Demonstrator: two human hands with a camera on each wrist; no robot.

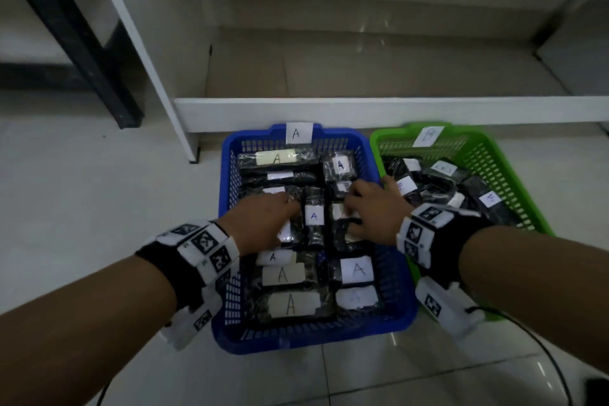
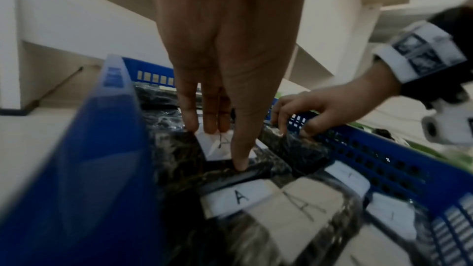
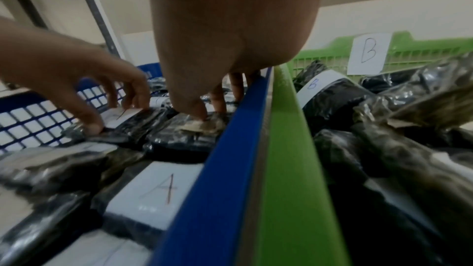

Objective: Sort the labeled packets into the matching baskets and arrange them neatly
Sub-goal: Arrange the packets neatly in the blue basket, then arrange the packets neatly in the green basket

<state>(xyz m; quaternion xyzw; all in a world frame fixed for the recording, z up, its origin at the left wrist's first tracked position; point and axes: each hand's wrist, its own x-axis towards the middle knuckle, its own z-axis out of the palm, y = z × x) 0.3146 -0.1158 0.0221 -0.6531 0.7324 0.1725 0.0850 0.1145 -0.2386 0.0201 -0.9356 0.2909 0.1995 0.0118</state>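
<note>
The blue basket tagged A holds several black packets with white A labels, laid in rows. Both hands are inside it, over the middle row. My left hand has straight fingers; the fingertips and thumb touch the two ends of an A packet. My right hand is bent over the neighbouring packet by the blue wall, pinching its crinkled top between thumb and fingers. An upright A packet lies between the hands. The green basket tagged B holds a loose heap of B packets.
The two baskets stand side by side on a pale tiled floor, rims touching. A white shelf rail runs just behind them and a black post stands at the far left. A black cable trails at the near right.
</note>
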